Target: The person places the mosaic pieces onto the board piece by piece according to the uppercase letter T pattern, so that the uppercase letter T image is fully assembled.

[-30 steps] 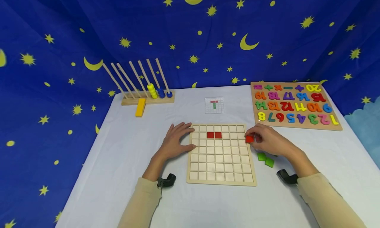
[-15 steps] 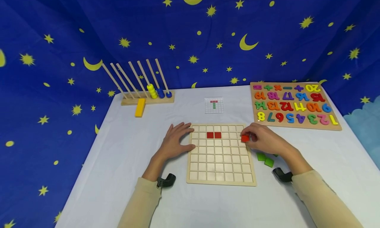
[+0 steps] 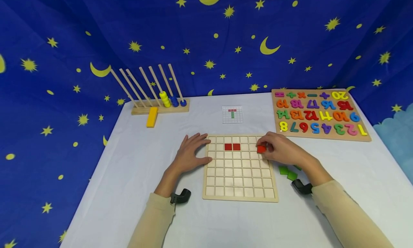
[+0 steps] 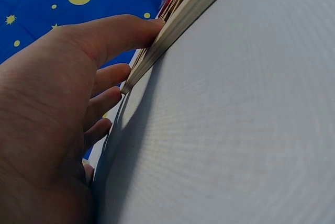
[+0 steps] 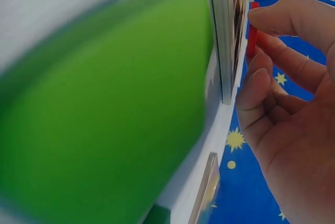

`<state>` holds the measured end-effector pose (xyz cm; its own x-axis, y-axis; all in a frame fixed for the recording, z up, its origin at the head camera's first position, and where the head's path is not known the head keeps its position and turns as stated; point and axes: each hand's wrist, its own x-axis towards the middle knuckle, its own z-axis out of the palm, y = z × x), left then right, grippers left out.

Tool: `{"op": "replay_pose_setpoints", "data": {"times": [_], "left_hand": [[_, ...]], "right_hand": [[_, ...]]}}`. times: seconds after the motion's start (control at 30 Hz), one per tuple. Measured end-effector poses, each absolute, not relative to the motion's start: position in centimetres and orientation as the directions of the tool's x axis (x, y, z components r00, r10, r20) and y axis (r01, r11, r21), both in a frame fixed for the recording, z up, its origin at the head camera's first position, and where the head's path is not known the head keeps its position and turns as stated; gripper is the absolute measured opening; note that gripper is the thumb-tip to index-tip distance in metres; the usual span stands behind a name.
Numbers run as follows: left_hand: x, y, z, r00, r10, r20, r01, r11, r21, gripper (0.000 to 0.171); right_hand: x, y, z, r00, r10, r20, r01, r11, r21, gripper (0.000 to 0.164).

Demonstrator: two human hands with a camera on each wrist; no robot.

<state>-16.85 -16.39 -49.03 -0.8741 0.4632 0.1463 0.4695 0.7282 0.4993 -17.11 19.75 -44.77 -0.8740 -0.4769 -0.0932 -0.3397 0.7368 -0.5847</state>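
In the head view a wooden grid board [image 3: 238, 172] lies on the white-covered table. Two red square tiles [image 3: 228, 147] sit side by side in its second row from the top. My left hand [image 3: 188, 155] rests along the board's left edge, thumb and fingers spread and touching the rim. Above the board's right side, my right hand [image 3: 285, 150] pinches another red square tile [image 3: 261, 149]; the right wrist view shows this red tile [image 5: 253, 30] edge-on between thumb and fingers. Several green tiles [image 3: 292, 175] lie right of the board, one partly hidden by my right wrist.
A pattern card [image 3: 232, 115] with a red and green T lies behind the board. Back left stand a peg abacus [image 3: 161, 111] with beads and a yellow block [image 3: 152, 117]. A number puzzle board [image 3: 322, 135] is at the back right. A starry blue cloth [image 3: 180, 29] hangs behind.
My right hand has moved left with the red tile, from beside the board's right edge to over its right columns. My left hand has stayed in place.
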Motion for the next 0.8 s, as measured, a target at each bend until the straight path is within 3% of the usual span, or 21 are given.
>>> {"op": "replay_pose_setpoints", "data": {"times": [0.8], "left_hand": [[-16.9, -16.4, -49.2, -0.876, 0.460, 0.142, 0.464, 0.728, 0.505, 0.065]], "right_hand": [[-19.1, 17.4, -44.2, -0.836, -0.546, -0.055, -0.416, 0.696, -0.586, 0.032]]}}
